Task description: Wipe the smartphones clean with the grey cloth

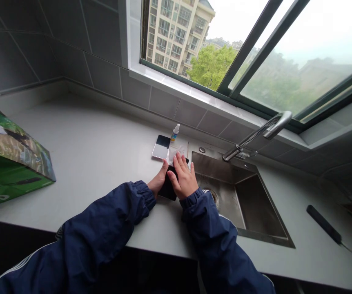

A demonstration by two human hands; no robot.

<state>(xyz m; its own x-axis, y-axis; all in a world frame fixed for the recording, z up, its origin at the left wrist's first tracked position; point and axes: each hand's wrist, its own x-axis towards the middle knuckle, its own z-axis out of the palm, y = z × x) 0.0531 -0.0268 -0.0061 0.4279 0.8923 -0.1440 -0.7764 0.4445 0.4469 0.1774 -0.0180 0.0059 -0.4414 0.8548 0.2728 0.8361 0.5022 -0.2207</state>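
A flat black slab (167, 190), which looks like a phone or tablet, lies on the counter under my hands. My left hand (158, 180) grips its left edge, thumb pointing forward; the other fingers are mostly hidden. Across its right side my right hand (184, 179) rests flat with fingers stretched out. Just beyond those fingertips is a crumpled, see-through wipe or film (176, 152). Behind and to the left lies a phone (161, 148), half black and half pale. A small spray bottle (175, 133) with a white cap stands beside it.
A steel sink (263, 204) with a chrome tap (255, 136) is close on my right. Farther right lies a black power strip (323, 223) with a cable. At the far left stands a large green picture box (13, 163). A window (225, 53) rises behind the counter.
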